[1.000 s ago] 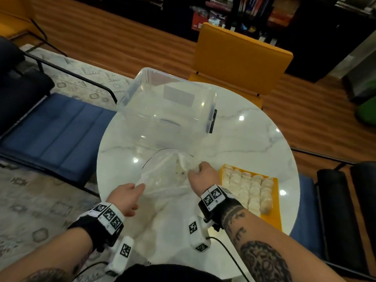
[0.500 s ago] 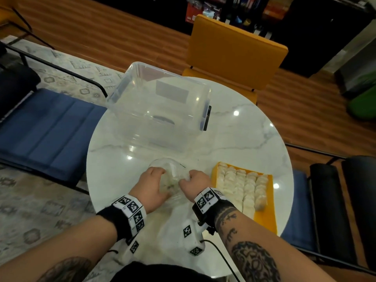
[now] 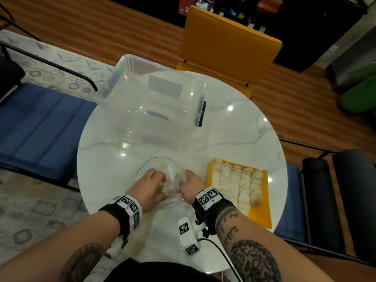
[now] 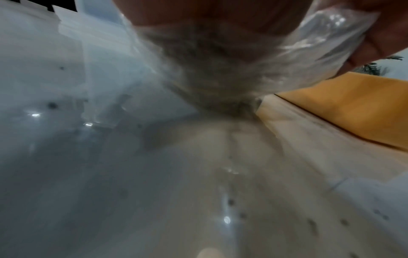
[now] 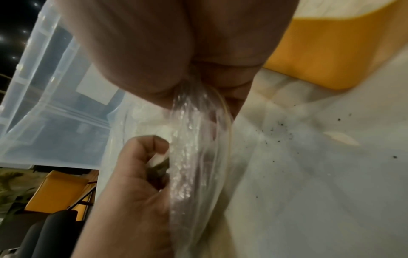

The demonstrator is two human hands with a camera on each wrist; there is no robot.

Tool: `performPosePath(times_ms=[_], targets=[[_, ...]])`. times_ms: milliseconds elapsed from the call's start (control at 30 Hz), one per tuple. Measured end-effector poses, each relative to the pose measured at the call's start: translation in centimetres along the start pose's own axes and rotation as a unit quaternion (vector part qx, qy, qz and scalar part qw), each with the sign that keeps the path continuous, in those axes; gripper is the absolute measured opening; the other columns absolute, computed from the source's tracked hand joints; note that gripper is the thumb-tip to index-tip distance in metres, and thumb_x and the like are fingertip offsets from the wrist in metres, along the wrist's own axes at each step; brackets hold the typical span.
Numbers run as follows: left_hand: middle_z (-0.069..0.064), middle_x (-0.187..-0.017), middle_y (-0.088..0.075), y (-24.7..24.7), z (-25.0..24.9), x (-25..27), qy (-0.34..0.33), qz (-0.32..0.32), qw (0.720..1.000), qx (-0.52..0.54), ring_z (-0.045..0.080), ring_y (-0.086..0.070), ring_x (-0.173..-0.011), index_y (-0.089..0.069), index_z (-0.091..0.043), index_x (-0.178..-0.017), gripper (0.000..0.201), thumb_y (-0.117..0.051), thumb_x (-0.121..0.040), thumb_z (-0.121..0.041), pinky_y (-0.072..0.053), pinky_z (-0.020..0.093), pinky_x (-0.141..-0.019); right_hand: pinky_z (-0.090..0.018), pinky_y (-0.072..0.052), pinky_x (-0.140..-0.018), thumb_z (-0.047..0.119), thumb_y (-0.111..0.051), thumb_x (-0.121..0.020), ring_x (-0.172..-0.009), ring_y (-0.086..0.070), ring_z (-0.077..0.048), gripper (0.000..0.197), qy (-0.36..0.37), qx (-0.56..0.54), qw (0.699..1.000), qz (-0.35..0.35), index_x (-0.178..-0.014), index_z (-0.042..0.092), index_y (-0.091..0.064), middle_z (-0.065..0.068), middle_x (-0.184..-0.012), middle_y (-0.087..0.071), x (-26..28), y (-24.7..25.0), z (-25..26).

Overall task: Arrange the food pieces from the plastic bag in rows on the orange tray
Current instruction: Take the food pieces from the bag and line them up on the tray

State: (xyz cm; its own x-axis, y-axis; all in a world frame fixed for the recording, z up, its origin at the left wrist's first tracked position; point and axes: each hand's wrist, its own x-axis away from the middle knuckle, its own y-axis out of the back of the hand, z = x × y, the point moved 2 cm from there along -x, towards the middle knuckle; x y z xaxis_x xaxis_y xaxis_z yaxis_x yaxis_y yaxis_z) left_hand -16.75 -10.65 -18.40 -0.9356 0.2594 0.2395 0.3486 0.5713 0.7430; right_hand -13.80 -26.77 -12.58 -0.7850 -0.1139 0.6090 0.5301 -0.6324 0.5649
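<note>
Gripping the plastic bag [image 3: 172,181] from both sides, just left of the orange tray [image 3: 262,215] on the white marble desk [image 3: 234,135]. Left hand [image 3: 147,191] on the bag side away from the tray, fingers curled into the crumpled film; right wrist view shows left thumb and fingers [image 5: 141,157] closed on a small pale bit against the bag, identity unclear. Right hand [image 3: 192,187] on the bag side nearest the tray, film bunched and clamped between thumb and fingers [image 5: 223,78]. Bag [image 4: 287,57] clear, wrinkled, resting on the desk; a few pale food pieces visible through the film in the head view, count not readable. Left wrist view blurred; bag hanging from the left grip, tray edge [image 4: 353,111] to one side.

Tray holding pale food pieces [image 3: 237,182] packed in rows, touching one another, filling the tray part nearest the bag; bare orange strip along the tray's far-from-bag edge and near corner.

Clear storage bin [image 3: 154,110] beyond the bag, apart from the tray. Orange chair [image 3: 230,47] beyond the tray past the desk rim. Dark specks [image 5: 280,129] on the desk beside the tray.
</note>
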Motion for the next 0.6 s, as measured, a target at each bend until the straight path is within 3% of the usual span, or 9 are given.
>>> performPosePath(times_ms=[100,200,267,300,367,433,500,600], targets=[[-0.007,-0.093,-0.047,0.9,0.7,-0.1,0.02,0.017,1.0,-0.01,0.017,-0.05,-0.08,-0.052,-0.021,-0.089,0.036,-0.068,-0.083,-0.052,-0.044,0.029,-0.072,-0.023,-0.04,-0.071,0.002,-0.046,-0.092,-0.09,-0.056,-0.021,0.031,-0.01,-0.001,0.999,-0.03,-0.119,0.013,-0.057,-0.004,-0.1,-0.06,-0.1,0.6,-0.3],[-0.008,-0.087,-0.046,1.1,1.4,0.0,0.033,0.003,0.999,-0.026,0.017,-0.05,-0.082,-0.044,-0.024,-0.077,0.029,-0.066,-0.088,-0.04,-0.044,0.028,-0.074,-0.026,-0.044,-0.075,0.004,-0.048,-0.088,-0.092,-0.06,-0.022,0.035,-0.006,-0.001,0.999,-0.04,-0.119,0.017,-0.058,-0.003,-0.103,-0.063,-0.5,0.7,-0.3],[-0.01,-0.093,-0.045,1.0,1.5,0.2,0.025,0.002,0.999,-0.023,0.018,-0.052,-0.09,-0.048,-0.025,-0.081,0.023,-0.069,-0.085,-0.03,-0.044,0.026,-0.079,-0.027,-0.047,-0.075,0.007,-0.05,-0.087,-0.092,-0.061,-0.023,0.035,-0.013,0.0,0.999,-0.04,-0.119,0.019,-0.057,-0.003,-0.103,-0.063,-0.8,0.6,-0.3],[-0.01,-0.1,-0.047,1.0,1.4,0.3,0.019,0.008,1.0,-0.022,0.017,-0.052,-0.098,-0.052,-0.024,-0.091,0.019,-0.07,-0.084,-0.029,-0.044,0.026,-0.084,-0.028,-0.049,-0.076,0.01,-0.053,-0.086,-0.094,-0.062,-0.023,0.033,-0.018,0.004,0.999,-0.04,-0.117,0.02,-0.057,-0.002,-0.102,-0.063,-1.0,0.5,-0.5],[-0.007,-0.117,-0.049,0.7,1.3,0.5,0.011,0.036,0.999,-0.033,0.017,-0.047,-0.114,-0.055,-0.025,-0.12,0.039,-0.069,-0.085,-0.033,-0.043,0.028,-0.097,-0.029,-0.051,-0.078,0.023,-0.066,-0.083,-0.097,-0.065,-0.023,0.035,-0.021,0.001,0.999,-0.041,-0.116,0.021,-0.056,0.001,-0.102,-0.064,-1.1,0.3,-0.8],[-0.005,-0.126,-0.047,0.4,1.2,0.6,0.008,0.058,0.996,-0.073,0.018,-0.042,-0.12,-0.049,-0.027,-0.134,0.052,-0.067,-0.086,-0.037,-0.041,0.03,-0.102,-0.029,-0.052,-0.078,0.043,-0.077,-0.074,-0.096,-0.066,-0.02,0.052,-0.025,-0.018,0.999,-0.03,-0.117,0.022,-0.056,0.003,-0.105,-0.067,-1.1,0.0,-1.2],[-0.003,-0.123,-0.049,0.3,0.9,0.5,0.003,0.067,0.991,-0.118,0.02,-0.043,-0.118,-0.05,-0.025,-0.13,0.046,-0.065,-0.087,-0.035,-0.041,0.03,-0.099,-0.028,-0.049,-0.076,0.053,-0.076,-0.073,-0.096,-0.066,-0.02,0.056,-0.036,-0.006,0.999,-0.018,-0.117,0.023,-0.058,0.003,-0.106,-0.068,-1.3,-0.3,-1.3],[0.0,-0.111,-0.052,0.5,0.7,0.2,0.016,0.073,0.99,-0.117,0.022,-0.048,-0.11,-0.055,-0.021,-0.116,0.028,-0.06,-0.09,-0.029,-0.043,0.029,-0.091,-0.027,-0.047,-0.073,0.041,-0.067,-0.086,-0.09,-0.063,-0.024,0.029,-0.038,0.044,0.998,-0.03,-0.098,0.016,-0.063,0.003,-0.086,-0.064,-2.1,-0.4,-1.0]])
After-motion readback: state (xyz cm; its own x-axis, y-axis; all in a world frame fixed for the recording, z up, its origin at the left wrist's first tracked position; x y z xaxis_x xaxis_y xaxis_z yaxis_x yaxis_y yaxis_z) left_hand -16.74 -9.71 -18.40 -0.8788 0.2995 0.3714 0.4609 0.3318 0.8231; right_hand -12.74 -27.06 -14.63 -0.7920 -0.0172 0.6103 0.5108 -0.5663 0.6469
